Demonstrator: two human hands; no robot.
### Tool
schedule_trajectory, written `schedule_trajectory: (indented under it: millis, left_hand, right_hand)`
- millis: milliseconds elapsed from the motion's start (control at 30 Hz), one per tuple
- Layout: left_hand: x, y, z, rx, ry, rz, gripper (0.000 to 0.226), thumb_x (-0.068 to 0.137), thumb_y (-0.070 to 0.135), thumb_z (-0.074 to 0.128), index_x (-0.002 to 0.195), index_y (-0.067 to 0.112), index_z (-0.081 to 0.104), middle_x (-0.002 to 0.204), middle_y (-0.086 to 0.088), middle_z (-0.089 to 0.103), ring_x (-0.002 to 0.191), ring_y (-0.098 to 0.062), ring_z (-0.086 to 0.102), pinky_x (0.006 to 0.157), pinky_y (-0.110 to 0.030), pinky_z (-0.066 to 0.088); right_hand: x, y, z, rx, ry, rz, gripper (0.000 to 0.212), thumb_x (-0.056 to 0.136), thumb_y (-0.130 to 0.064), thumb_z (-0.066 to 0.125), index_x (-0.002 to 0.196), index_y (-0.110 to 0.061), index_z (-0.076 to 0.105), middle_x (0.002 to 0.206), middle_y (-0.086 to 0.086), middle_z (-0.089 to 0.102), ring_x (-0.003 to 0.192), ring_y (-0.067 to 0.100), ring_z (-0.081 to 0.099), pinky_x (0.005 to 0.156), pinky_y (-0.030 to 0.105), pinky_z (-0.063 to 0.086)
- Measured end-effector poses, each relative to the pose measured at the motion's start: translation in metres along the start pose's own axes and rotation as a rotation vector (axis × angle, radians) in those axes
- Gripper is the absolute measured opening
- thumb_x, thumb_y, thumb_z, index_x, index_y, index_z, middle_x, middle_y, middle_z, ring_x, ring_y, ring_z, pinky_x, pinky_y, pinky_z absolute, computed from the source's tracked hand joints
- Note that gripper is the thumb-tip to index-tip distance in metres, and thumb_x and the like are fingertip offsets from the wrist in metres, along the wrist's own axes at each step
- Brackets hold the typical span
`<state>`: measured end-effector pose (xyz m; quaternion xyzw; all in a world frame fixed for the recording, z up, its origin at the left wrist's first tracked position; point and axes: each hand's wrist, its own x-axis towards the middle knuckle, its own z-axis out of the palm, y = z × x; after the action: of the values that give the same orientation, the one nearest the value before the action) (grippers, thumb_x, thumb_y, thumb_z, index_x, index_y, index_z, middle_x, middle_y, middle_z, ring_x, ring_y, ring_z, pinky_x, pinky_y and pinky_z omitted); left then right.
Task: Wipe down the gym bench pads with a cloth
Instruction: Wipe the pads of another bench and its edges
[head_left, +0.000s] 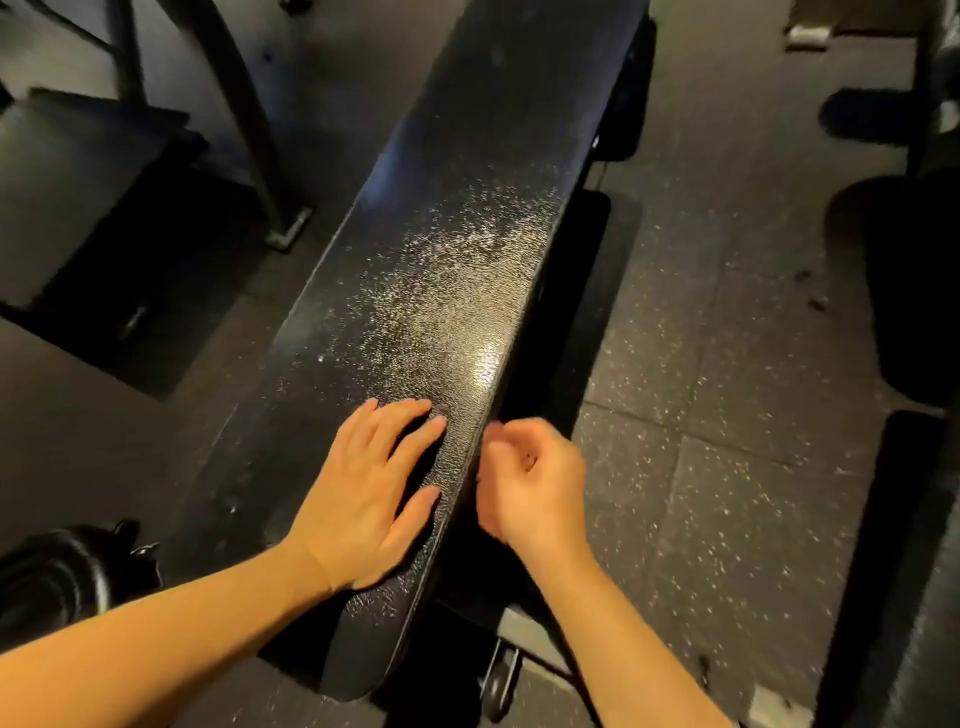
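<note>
Speckled rubber floor tiles spread beneath us in a dim gym. Nearest, at 6 o'clock, a small caster wheel sits under the bench's end. At 8 o'clock a black rounded weight rests on the floor near the bench. The black textured bench pad begins at 6 o'clock and runs away toward 12 o'clock, glinting along its middle. Our left hand lies flat on the pad's near part at 7 o'clock, fingers straight and spread. Our right hand is at the pad's right edge, at 5 o'clock, with its fingers curled inward. It is blurred, so we cannot tell whether they pinch anything. Farther off, at 11 o'clock, a curved metal frame leg meets the floor.
</note>
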<state>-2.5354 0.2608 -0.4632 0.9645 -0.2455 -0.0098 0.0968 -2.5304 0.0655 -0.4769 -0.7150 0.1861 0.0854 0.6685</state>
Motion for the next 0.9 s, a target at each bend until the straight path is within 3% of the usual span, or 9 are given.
schedule_trajectory:
  millis: [67, 133, 233, 333, 567, 667, 767, 900]
  left_hand:
    - [-0.002, -0.001, 0.003, -0.004, 0.025, 0.008, 0.058, 0.100, 0.040, 0.046, 0.149, 0.009, 0.050, 0.156, -0.008, 0.042, 0.144, -0.029, 0.040, 0.123, -0.055, 0.022]
    - [-0.003, -0.004, 0.004, -0.005, 0.046, 0.021, 0.056, 0.102, 0.040, 0.044, 0.149, 0.009, 0.050, 0.155, -0.007, 0.043, 0.144, -0.028, 0.041, 0.124, -0.053, 0.023]
    - [-0.003, -0.004, 0.005, 0.023, 0.056, 0.004, 0.056, 0.102, 0.041, 0.043, 0.149, 0.012, 0.050, 0.154, -0.005, 0.044, 0.142, -0.028, 0.042, 0.122, -0.050, 0.025]
    - [-0.004, 0.000, 0.008, 0.040, 0.084, -0.008, 0.055, 0.102, 0.043, 0.043, 0.148, 0.015, 0.050, 0.153, -0.003, 0.046, 0.142, -0.025, 0.042, 0.120, -0.047, 0.030]
    - [-0.004, -0.001, 0.015, 0.076, 0.146, -0.011, 0.052, 0.103, 0.048, 0.043, 0.148, 0.023, 0.049, 0.152, 0.007, 0.044, 0.143, -0.014, 0.038, 0.120, -0.035, 0.028]
    - [-0.005, -0.001, 0.014, 0.082, 0.161, 0.003, 0.052, 0.103, 0.047, 0.043, 0.147, 0.021, 0.050, 0.150, 0.006, 0.046, 0.141, -0.014, 0.040, 0.118, -0.034, 0.030]
    - [-0.007, 0.004, 0.012, 0.081, 0.153, -0.008, 0.052, 0.103, 0.047, 0.043, 0.146, 0.020, 0.052, 0.150, 0.005, 0.047, 0.140, -0.015, 0.041, 0.118, -0.033, 0.031]
    - [-0.006, 0.005, 0.010, 0.076, 0.158, -0.005, 0.052, 0.104, 0.047, 0.042, 0.146, 0.019, 0.052, 0.149, 0.005, 0.048, 0.139, -0.014, 0.042, 0.117, -0.036, 0.034]
  right_hand:
    - [0.045, -0.005, 0.000, 0.020, 0.079, 0.009, 0.020, 0.093, -0.008, 0.062, 0.085, -0.024, 0.070, 0.062, -0.013, 0.067, 0.051, 0.011, 0.065, 0.046, 0.046, 0.059]
    - [0.063, 0.002, 0.002, -0.017, 0.109, -0.081, 0.015, 0.093, -0.016, 0.061, 0.090, -0.027, 0.071, 0.067, -0.012, 0.068, 0.056, 0.017, 0.068, 0.049, 0.052, 0.059]
    - [0.021, 0.030, 0.010, -0.107, 0.027, -0.259, 0.016, 0.088, -0.030, 0.054, 0.096, -0.032, 0.068, 0.076, -0.008, 0.069, 0.070, 0.021, 0.070, 0.064, 0.050, 0.060]
    - [-0.012, 0.040, 0.005, -0.173, -0.064, -0.394, 0.019, 0.086, -0.026, 0.053, 0.094, -0.028, 0.071, 0.083, -0.008, 0.071, 0.080, 0.013, 0.069, 0.077, 0.040, 0.057]
    - [0.056, 0.035, -0.003, -0.333, 0.045, -0.462, 0.016, 0.085, -0.028, 0.053, 0.083, -0.032, 0.068, 0.075, -0.006, 0.072, 0.072, 0.023, 0.071, 0.075, 0.044, 0.060]
    - [0.010, 0.056, 0.004, -0.277, 0.017, -0.518, 0.021, 0.086, -0.029, 0.052, 0.094, -0.030, 0.071, 0.083, -0.010, 0.071, 0.083, 0.015, 0.070, 0.085, 0.046, 0.058]
    - [-0.050, 0.077, 0.004, -0.249, -0.100, -0.596, 0.021, 0.087, -0.023, 0.056, 0.097, -0.027, 0.074, 0.087, -0.014, 0.069, 0.083, 0.005, 0.067, 0.079, 0.033, 0.056]
    - [0.009, 0.045, 0.000, -0.315, 0.061, -0.604, 0.021, 0.086, -0.016, 0.057, 0.090, -0.026, 0.075, 0.091, -0.010, 0.073, 0.087, 0.012, 0.068, 0.081, 0.034, 0.055]
